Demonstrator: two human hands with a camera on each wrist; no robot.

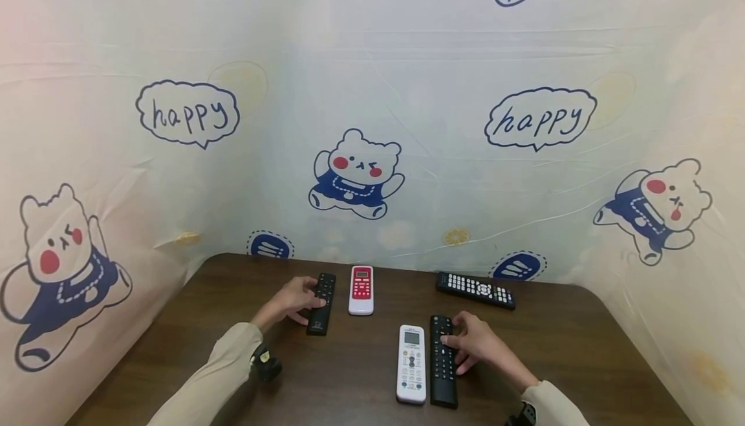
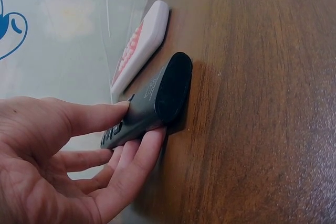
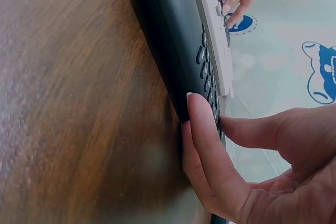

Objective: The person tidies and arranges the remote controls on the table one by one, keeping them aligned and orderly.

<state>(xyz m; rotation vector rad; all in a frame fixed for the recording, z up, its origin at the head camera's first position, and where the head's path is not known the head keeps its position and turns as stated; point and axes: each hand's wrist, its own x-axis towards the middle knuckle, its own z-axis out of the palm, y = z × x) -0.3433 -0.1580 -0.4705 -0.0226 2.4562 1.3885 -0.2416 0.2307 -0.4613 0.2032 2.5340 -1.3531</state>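
My left hand (image 1: 295,298) grips a short black remote control (image 1: 318,322) on the left half of the table. The left wrist view shows the thumb on its button face and the fingers curled against its side and lower edge. Towards the front right, my right hand (image 1: 477,340) holds a longer black remote control (image 1: 444,390) by its right side. In the right wrist view that thumb lies over the buttons and the fingertips (image 3: 202,111) press along its side. Just left of this remote, a white remote control (image 1: 411,371) with a small screen lies nearly parallel.
A red and white remote control (image 1: 361,284) lies to the right of the short black one. Farther back on the right, a black remote control with white buttons (image 1: 476,290) lies at a slant. A printed curtain (image 1: 431,206) hangs behind the brown table (image 1: 361,361).
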